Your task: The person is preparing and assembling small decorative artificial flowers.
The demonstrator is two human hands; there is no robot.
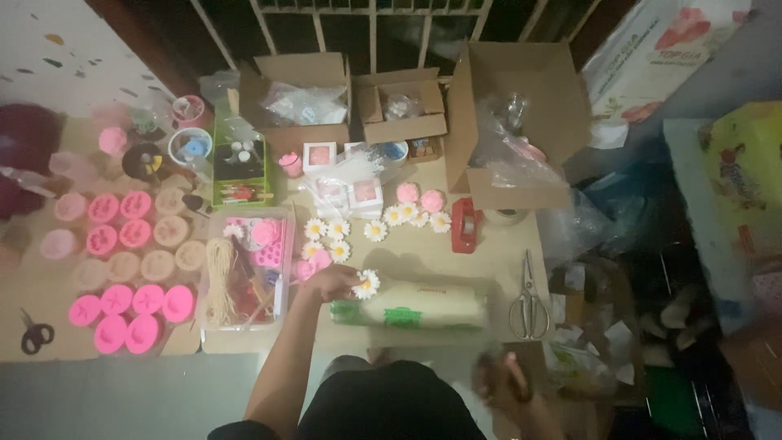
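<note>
1. Daisy (367, 283): small white flower with a yellow centre, pinched between the fingertips of the left hand (332, 282), low over the surface (481, 261) and just beside one end of the wrapped roll (415, 308). Judged light, thin at the petals and liable to chip or bend. It is best taken by the rim or under the centre with a soft pinch, never squeezed across the petals.

2. Left hand: arm reaches forward from the body, and its grip is closed lightly on the daisy.

3. Right hand (503, 383): low near the lap, blurred. It seems curled around something dark, but whether its grip is clenched or loose I cannot tell.

4. Wrapped roll: pale cylinder in clear film with green print, lying flat on the surface below the daisy. Likely slippery in its film.

5. Loose daisies (371, 226): more of the same kind lying in a scattered row on the surface, well apart from the held one.

6. Clear tray (244, 273): left of the hand, holding pale twine and pink pieces.

7. Pink moulds (130, 305): round, laid in rows at the far left of the surface.

8. Scissors (529, 300): silver, lying closed to the right of the roll.

9. Cardboard boxes (513, 114): open, along the back edge, with plastic bags inside.

10. Tape holder (465, 224): red, near the boxes.
</note>
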